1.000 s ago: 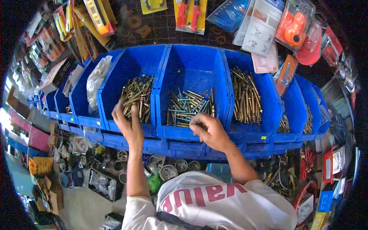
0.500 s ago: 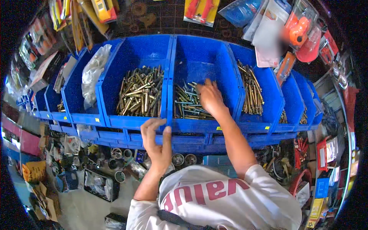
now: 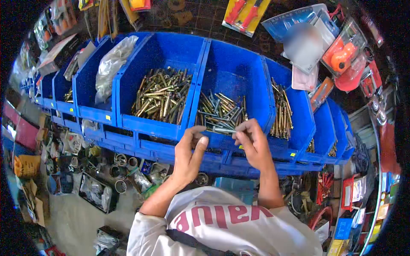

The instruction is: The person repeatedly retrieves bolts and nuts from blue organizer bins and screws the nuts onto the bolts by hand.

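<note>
Between the thumb and fingers of my right hand point(image 3: 253, 143) is a silver bolt point(image 3: 224, 130), lying nearly level above the front lip of a blue bin point(image 3: 232, 66). My left hand point(image 3: 190, 152) is at the same bin's front left corner, its fingers bent and the thumb apart, with nothing visible in it. Loose silver and brass-coloured bolts point(image 3: 220, 109) lie in a heap inside this bin, just beyond both hands.
To the left, another blue bin point(image 3: 171, 47) holds a pile of brass-coloured anchor bolts point(image 3: 162, 96). Long bolts point(image 3: 282, 111) fill part of the bin to the right. Packaged tools point(image 3: 341, 59) hang above, and a black crate point(image 3: 97, 192) stands on the floor.
My right hand has come out of the bin toward me and now has a bolt in its fingers. My left hand has shifted slightly right. The view has tilted.
</note>
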Tool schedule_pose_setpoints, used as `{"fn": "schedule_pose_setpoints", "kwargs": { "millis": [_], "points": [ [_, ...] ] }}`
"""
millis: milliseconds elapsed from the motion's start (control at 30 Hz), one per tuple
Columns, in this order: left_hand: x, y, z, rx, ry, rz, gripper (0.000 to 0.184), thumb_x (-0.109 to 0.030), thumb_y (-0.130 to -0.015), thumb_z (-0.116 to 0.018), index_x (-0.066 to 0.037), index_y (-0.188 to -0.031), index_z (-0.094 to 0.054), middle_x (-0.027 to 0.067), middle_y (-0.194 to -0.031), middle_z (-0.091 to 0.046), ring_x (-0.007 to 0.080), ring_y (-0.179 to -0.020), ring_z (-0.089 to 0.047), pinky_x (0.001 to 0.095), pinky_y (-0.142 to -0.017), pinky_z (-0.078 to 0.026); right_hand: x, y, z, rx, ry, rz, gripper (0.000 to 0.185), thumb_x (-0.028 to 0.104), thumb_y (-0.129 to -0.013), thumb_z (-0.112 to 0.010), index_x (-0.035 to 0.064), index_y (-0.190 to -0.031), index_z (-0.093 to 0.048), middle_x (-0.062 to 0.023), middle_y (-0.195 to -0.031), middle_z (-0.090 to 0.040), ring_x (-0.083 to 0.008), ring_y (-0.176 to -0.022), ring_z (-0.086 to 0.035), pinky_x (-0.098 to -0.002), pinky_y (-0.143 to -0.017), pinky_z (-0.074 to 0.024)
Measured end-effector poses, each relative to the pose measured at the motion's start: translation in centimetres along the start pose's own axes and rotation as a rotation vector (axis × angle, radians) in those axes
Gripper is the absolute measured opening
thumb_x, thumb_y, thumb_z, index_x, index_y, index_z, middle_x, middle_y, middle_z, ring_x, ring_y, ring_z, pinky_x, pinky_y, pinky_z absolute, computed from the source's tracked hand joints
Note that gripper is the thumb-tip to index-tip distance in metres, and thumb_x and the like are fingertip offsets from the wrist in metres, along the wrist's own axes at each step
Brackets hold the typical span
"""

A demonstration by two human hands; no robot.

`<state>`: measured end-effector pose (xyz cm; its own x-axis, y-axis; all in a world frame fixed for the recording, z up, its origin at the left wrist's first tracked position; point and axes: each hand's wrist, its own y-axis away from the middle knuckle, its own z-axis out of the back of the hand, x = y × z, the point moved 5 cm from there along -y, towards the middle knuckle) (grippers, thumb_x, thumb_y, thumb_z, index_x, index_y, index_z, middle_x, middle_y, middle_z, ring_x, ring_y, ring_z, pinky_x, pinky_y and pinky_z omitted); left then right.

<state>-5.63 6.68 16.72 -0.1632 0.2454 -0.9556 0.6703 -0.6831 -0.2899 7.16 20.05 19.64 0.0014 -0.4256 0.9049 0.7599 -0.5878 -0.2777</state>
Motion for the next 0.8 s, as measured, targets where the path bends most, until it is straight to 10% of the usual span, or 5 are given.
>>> {"fn": "schedule_pose_setpoints", "kwargs": {
  "millis": [733,800],
  "points": [
    [1.7,5.4,-4.5,0.36,-0.32,0.154,0.018,-0.009,-0.086,-0.057,0.001,-0.101,-0.06,0.0143,-0.088,-0.061,0.0248,-0.082,-0.058,0.034,-0.074,-0.045,-3.1,4.2,1.0,0.256,-0.083,0.059,0.01,0.011,-0.085,-0.06,0.0017,-0.089,-0.061,-0.0033,-0.077,-0.061,-0.0078,-0.069,-0.056,-0.0225,-0.061,-0.0448],
    [2.7,6.4,-4.6,0.362,-0.3,0.187,0.018,-0.012,-0.089,-0.055,0.001,-0.1,-0.06,0.0077,-0.082,-0.057,0.0162,-0.074,-0.054,0.0291,-0.068,-0.044,-2.6,4.0,0.6,0.284,-0.038,0.106,0.012,0.013,-0.085,-0.061,0.002,-0.089,-0.062,-0.0068,-0.079,-0.062,-0.0133,-0.072,-0.061,-0.026,-0.064,-0.0471]
  ]
}}
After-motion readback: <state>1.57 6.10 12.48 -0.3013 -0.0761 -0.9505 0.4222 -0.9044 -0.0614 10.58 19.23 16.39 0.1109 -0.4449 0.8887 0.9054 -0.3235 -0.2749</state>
